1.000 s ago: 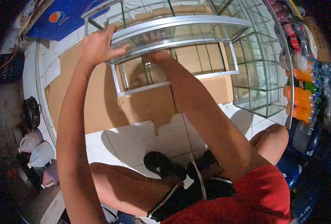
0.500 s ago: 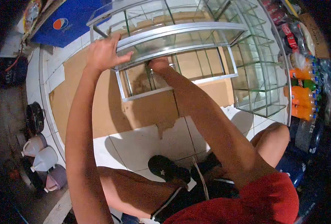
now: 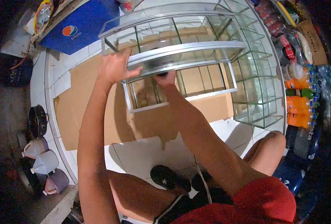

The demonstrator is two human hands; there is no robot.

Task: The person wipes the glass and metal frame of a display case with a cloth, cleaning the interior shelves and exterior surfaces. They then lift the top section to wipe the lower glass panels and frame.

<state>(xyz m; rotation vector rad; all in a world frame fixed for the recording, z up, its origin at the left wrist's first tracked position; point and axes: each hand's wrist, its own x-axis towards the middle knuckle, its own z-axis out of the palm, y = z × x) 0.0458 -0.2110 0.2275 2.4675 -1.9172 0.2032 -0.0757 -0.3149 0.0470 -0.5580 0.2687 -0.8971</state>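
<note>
A glass display case [image 3: 189, 48] with aluminium edging stands on a flattened sheet of cardboard [image 3: 91, 108]. At its left end my left hand [image 3: 116, 66] grips the metal frame, fingers over the edge and thumb pointing right. Below the upper front rail, my right hand [image 3: 167, 79] reaches into the case, palm side turned inward and fingers mostly hidden by the rail and glass. Something dark shows at its fingers; I cannot tell what it is. A dark smudge appears through the glass just above that hand.
More glass shelving [image 3: 260, 89] stands right of the case. Beyond it are orange soda bottles [image 3: 299, 106] and cola bottles [image 3: 286, 46]. A blue Pepsi box [image 3: 87, 26] is at the upper left. Plastic jugs [image 3: 46, 161] line the left side, and white floor tiles [image 3: 143, 155] lie in front.
My right hand has shifted slightly right along the case's inside, and a dark thing now shows at its fingers. My left hand keeps its grip. The view has tilted, so the scene sits lower.
</note>
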